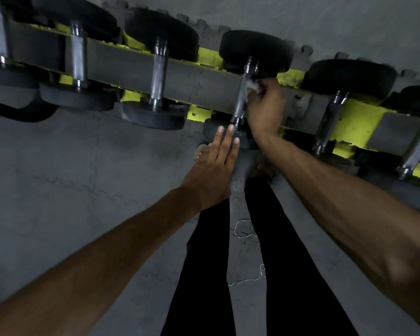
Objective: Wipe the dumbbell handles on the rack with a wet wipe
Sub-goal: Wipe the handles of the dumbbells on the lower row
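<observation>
The right hand (264,109) is pinching a white wet wipe (251,87) against the top of the chrome handle (241,100); just below that grip, the left hand (214,166), fingers straight, is resting on the dumbbell's near weight (243,139) on the yellow rack (354,122).

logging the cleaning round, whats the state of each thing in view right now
wet wipe: bunched, pressed against the upper part of the centre dumbbell handle
right hand: grips the wet wipe
left hand: fingers straight, apparently resting on the near head
centre dumbbell handle: lying across the rack, wipe on it
neighbouring dumbbells: lying on the rack, no hand on them
</observation>
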A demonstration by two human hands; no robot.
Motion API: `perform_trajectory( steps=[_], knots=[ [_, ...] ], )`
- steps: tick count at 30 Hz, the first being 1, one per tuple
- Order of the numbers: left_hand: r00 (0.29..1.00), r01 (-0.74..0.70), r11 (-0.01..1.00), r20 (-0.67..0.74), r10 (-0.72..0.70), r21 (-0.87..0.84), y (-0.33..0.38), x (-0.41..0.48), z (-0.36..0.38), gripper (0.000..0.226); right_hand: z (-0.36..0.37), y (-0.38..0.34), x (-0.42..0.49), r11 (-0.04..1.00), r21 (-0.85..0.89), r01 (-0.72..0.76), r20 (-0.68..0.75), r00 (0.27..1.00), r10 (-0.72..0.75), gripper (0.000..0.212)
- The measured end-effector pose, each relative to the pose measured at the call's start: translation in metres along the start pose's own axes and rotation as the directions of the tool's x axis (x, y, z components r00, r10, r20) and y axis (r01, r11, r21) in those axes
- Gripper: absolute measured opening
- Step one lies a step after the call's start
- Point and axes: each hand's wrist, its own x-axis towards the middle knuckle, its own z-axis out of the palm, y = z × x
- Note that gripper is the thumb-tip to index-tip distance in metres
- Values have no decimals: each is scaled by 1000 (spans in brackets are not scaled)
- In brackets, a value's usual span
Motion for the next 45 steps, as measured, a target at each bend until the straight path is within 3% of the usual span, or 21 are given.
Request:
perform_trajectory(
  steps=[2,4,5,7,9,11,13,17,18,22,24,26,28,30,32,34,37,39,41,43,45],
  knots=[
    [1000,-1,1000,-8,1,-14,-1,0,1,110,6,2,7,988,62,-144,48,989,142,15],
    [1000,-4,1000,-7,4,-23,-2,1,3,111,13,-1,30,867,287,-408,136,913,385,21],
    [1000,-7,1000,-8,7,-23,-2,1,4,112,16,-4,41,719,429,-547,256,837,484,25],
    [1000,-8,1000,-18,7,-19,-3,2,7,113,15,-8,58,366,598,-713,522,693,497,36],
    [1000,-9,1000,-26,8,-22,-3,2,8,110,14,-10,68,207,623,-754,645,645,410,42],
    [999,-15,999,-29,15,-30,-3,2,8,108,15,-8,68,166,641,-749,648,645,405,45],
    [999,-15,999,-35,14,-29,-3,1,6,108,18,-9,60,195,669,-717,590,673,446,39],
    [999,-22,999,-27,21,-35,-5,0,4,109,27,-6,41,401,721,-565,314,782,538,10],
    [999,-24,999,-24,23,-36,-5,0,4,110,28,-8,42,407,729,-551,298,790,536,11],
    [999,-34,999,-32,33,-35,-8,0,5,108,19,-17,61,232,658,-716,562,672,482,45],
    [999,-36,999,-32,34,-37,-7,0,6,108,15,-16,61,228,646,-728,571,660,489,42],
    [999,-37,998,-26,36,-45,-6,1,6,109,15,-16,49,293,679,-674,467,703,536,26],
    [999,-36,998,-18,36,-43,-7,1,6,109,18,-13,35,424,713,-558,274,778,565,10],
    [999,-41,998,-13,41,-46,-8,1,6,108,18,-10,26,645,648,-404,52,869,492,14],
    [999,-48,998,-13,47,-48,-10,0,5,107,18,-9,17,913,365,-184,-138,959,249,9],
    [999,-51,997,-10,51,-52,-10,0,3,107,14,-9,3,996,1,86,-184,979,-84,4],
    [999,-52,997,-10,51,-57,-9,0,3,106,3,-8,6,814,-366,450,-63,861,-505,19],
    [998,-58,997,-15,57,-48,-10,0,4,104,1,-2,17,618,-541,570,71,764,-642,24],
    [998,-58,998,-29,57,-39,-11,0,5,102,0,2,25,493,-639,591,191,743,-642,27],
    [998,-52,998,-31,51,-39,-10,0,4,101,-1,0,23,402,-631,663,380,716,-585,21],
    [999,-45,998,-26,44,-40,-10,-1,4,101,-6,-10,18,289,-527,799,631,596,-497,17]
  ],
)
